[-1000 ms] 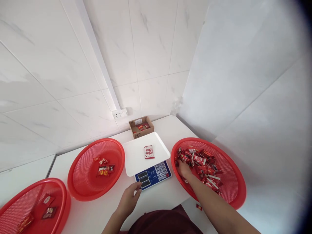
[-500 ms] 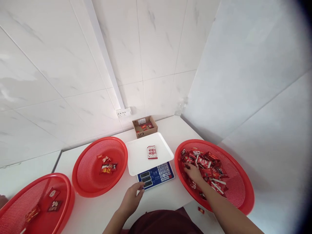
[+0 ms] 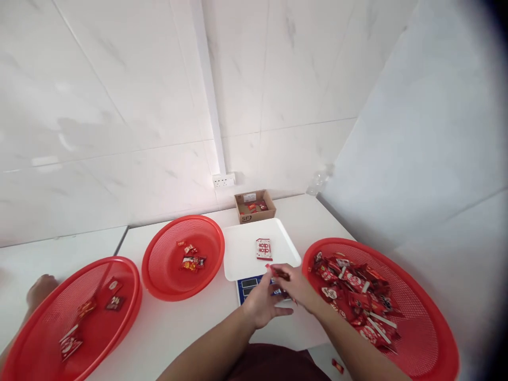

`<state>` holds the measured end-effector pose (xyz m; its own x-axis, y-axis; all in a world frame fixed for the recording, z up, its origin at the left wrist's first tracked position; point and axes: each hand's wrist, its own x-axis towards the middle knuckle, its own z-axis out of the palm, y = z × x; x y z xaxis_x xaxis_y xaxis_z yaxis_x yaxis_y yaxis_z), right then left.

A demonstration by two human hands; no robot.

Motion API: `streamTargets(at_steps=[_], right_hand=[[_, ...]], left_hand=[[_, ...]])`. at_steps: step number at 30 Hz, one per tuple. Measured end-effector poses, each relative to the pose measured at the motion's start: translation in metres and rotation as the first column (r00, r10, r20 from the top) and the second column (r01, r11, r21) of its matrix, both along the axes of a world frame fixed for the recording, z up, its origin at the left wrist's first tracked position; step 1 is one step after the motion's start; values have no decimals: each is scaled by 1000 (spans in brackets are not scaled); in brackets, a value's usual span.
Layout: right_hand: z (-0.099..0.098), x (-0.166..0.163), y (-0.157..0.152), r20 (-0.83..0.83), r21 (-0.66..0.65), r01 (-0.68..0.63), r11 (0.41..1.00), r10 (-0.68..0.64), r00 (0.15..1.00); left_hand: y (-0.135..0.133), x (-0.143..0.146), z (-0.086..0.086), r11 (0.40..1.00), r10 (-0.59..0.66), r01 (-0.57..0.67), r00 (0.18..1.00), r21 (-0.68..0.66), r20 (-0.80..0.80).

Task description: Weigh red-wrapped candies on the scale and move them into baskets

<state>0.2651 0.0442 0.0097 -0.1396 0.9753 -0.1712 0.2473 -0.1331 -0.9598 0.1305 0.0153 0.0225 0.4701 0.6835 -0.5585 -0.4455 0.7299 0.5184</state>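
My right hand [image 3: 300,288] is closed around a red-wrapped candy [image 3: 281,273] over the front of a scale with a blue keypad [image 3: 249,283]. Below its fingers, a second bit of red wrapper shows partly. Facing it is my left hand [image 3: 260,304], its fingers spread and its thumb against the candy's left end. On the scale's white tray [image 3: 240,254] lies a white-and-red printed packet [image 3: 264,249]. To the right stands a big red basket [image 3: 432,317] holding many red-wrapped candies [image 3: 359,291], some with white sticks.
Left of the scale, a red basket [image 3: 154,259] contains several small packets. Farther left, another red basket [image 3: 130,312] holds a few wrapped sweets, with another person's hand [image 3: 42,290] behind it. A cardboard box [image 3: 257,216] with red packets sits by the wall.
My right hand has left the right basket and come over the scale, holding red-wrapped candy. My left hand has moved right to meet it. The camera view has shifted.
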Motion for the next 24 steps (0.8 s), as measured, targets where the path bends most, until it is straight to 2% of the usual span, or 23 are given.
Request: streamTargets(at_steps=[3, 5, 9, 12, 15, 20, 24], right_hand=[[-5, -33, -7, 203, 214, -97, 972, 53, 978], [-8, -43, -10, 199, 224, -115, 968, 70, 977], [-9, -44, -8, 5, 47, -58, 997, 57, 998], [-7, -42, -3, -154, -124, 54, 991, -73, 985], [-4, -41, 0, -290, -235, 140, 962, -207, 934], [-3, -38, 4, -345, -300, 218, 929, -318, 883], [-14, -28, 12, -313, -305, 246, 920, -341, 886]], left_hand=[[8, 0, -12, 979, 147, -129, 983, -157, 110], [9, -8, -19, 965, 183, -151, 974, -213, 137], [8, -24, -27, 968, 185, -149, 968, -204, 170], [8, -28, -28, 965, 210, -159, 944, -207, 253], [9, -28, -28, 966, 208, -149, 933, -209, 295], [10, -29, -24, 957, 199, -118, 932, -265, 304], [11, -32, -22, 948, 181, -88, 939, -306, 292]])
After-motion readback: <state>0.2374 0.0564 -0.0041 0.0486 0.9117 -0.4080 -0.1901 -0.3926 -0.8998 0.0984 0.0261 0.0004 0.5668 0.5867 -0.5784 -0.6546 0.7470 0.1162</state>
